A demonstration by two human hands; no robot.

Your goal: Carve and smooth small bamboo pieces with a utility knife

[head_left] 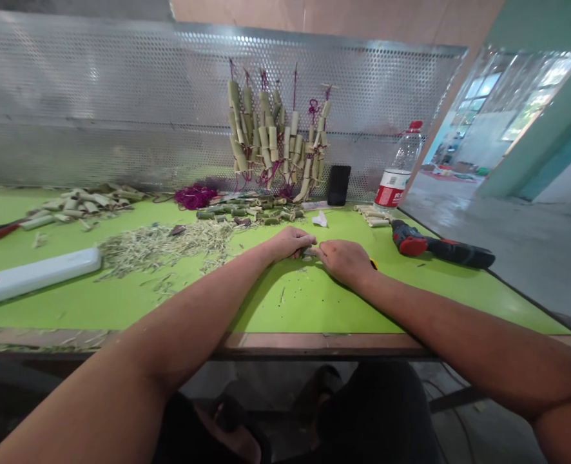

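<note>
Both my hands rest close together on the green table (314,303). My left hand (289,243) is closed around a small bamboo piece (306,252) that is mostly hidden. My right hand (344,260) is closed too, its fingertips touching that piece; a yellow bit (373,263) shows under its far side, too hidden to name. Behind my hands lie short green bamboo sections (247,211). A bundle of bamboo pieces strung on purple cord (276,138) hangs against the perforated metal wall.
A red and black power drill (435,248) lies at the right. A plastic bottle (396,171) and a black phone (338,185) stand by the wall. Bamboo shavings (164,248), a white flat object (34,276), purple cord (194,196) and more bamboo sections (85,205) lie left.
</note>
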